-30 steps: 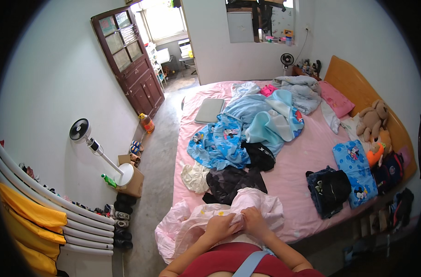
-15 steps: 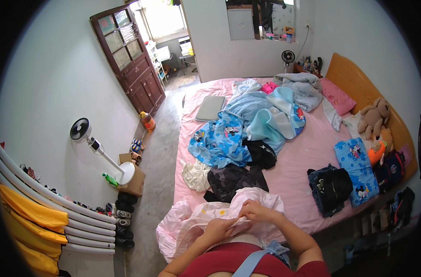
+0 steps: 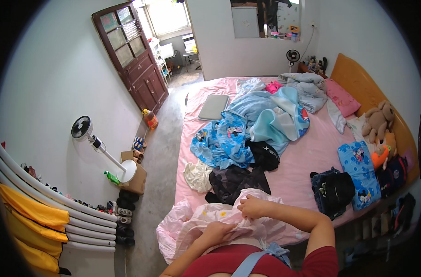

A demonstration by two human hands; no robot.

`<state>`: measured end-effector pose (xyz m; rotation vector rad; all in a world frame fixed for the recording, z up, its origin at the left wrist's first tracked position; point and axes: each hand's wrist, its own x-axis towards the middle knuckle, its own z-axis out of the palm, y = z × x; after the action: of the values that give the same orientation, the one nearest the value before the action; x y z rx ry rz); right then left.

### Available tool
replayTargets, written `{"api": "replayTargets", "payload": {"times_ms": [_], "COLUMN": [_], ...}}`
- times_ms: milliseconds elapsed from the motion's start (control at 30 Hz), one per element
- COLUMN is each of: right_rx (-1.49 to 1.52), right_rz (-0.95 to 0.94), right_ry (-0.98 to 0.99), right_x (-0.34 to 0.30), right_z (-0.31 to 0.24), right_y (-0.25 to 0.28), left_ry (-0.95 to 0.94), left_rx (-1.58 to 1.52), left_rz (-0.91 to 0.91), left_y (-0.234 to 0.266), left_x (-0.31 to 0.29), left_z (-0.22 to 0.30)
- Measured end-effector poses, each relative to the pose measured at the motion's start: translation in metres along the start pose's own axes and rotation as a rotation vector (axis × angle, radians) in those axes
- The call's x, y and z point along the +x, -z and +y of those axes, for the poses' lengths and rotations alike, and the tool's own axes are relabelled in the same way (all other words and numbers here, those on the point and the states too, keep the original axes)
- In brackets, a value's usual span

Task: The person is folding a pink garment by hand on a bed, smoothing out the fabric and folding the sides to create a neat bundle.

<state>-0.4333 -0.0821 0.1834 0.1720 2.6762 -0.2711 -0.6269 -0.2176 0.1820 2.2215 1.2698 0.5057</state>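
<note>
A pale pink cloth (image 3: 199, 217) with small yellow patches lies bunched against my body at the near edge of the bed. I cannot make out whether it is a garment or bedding. My left hand (image 3: 219, 232) is closed on its near part. Slightly farther and to the right, my right hand (image 3: 252, 207) pinches a fold of the same cloth. Just beyond lie a dark camouflage garment (image 3: 236, 182), a cream white cloth (image 3: 197, 177) and a black piece of clothing (image 3: 264, 155). Blue cartoon-print fabric (image 3: 224, 141) is heaped behind them.
On the pink-sheeted bed (image 3: 293, 177) are folded dark clothes (image 3: 331, 191), a folded blue cartoon-print bundle (image 3: 358, 173), plush toys (image 3: 378, 121) and a grey flat case (image 3: 213, 107). Left of the bed, a white fan (image 3: 111, 157) stands on a cardboard box (image 3: 137, 177).
My right hand has shifted slightly away from my left, and my right elbow has swung outward to the right. Both hands keep hold of the pink cloth. The view has tilted slightly.
</note>
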Motion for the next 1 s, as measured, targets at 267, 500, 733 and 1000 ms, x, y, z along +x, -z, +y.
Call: {"api": "replayTargets", "payload": {"times_ms": [267, 500, 733, 1000], "right_rx": [0.146, -0.105, 0.077, 0.421], "right_rz": [0.594, 0.929, 0.903, 0.847], "right_ry": [-0.081, -0.175, -0.429, -0.568], "right_x": [-0.032, -0.045, -0.04, -0.042], "right_z": [0.033, 0.029, -0.011, -0.042], "right_y": [-0.001, 0.007, -0.029, -0.076], "left_ry": [0.125, 0.131, 0.198, 0.263], "left_rx": [-0.032, -0.015, -0.011, -0.008], "left_rz": [0.11, 0.201, 0.262, 0.266], "left_y": [0.016, 0.029, 0.019, 0.008], "left_x": [0.014, 0.028, 0.015, 0.0], "left_z": [0.002, 0.004, -0.004, -0.017]}}
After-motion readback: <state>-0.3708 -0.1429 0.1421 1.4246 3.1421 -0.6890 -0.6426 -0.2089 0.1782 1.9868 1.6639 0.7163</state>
